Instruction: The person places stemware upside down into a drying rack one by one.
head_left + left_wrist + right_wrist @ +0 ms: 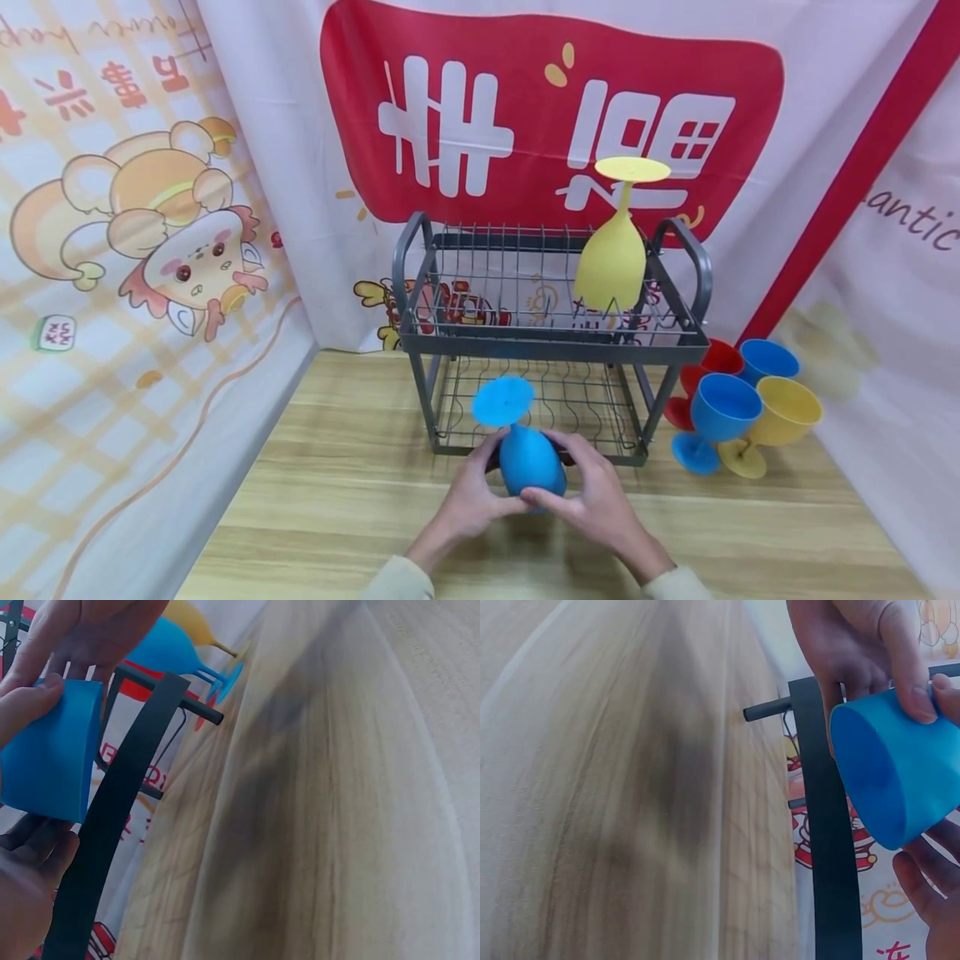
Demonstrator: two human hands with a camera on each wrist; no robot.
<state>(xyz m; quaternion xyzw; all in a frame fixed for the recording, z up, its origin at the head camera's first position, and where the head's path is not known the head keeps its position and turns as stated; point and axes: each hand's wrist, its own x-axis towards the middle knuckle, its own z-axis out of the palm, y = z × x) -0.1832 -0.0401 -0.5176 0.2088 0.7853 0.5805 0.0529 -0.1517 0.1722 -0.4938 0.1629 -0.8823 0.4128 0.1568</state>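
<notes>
A blue plastic goblet [531, 462] is held upside down in front of the dish rack, its round foot uppermost and tilted toward the left. My left hand [474, 498] grips the bowl from the left, and my right hand [588, 497] grips it from the right. Both thumbs lie on the near side of the bowl, while the other fingers reach behind it. From the right wrist view, the hollow mouth of the blue goblet [930, 765] shows, with the wooden tabletop below. In the left wrist view the blue bowl [52, 754] hangs between the two hands.
The two-tier dark grey dish rack [555, 353] stands against a printed cloth backdrop. An upside-down yellow goblet [611, 262] sits at the right of its upper tier. Right of the rack, several upright goblets cluster: red [723, 357], blue [726, 408] and yellow [787, 410].
</notes>
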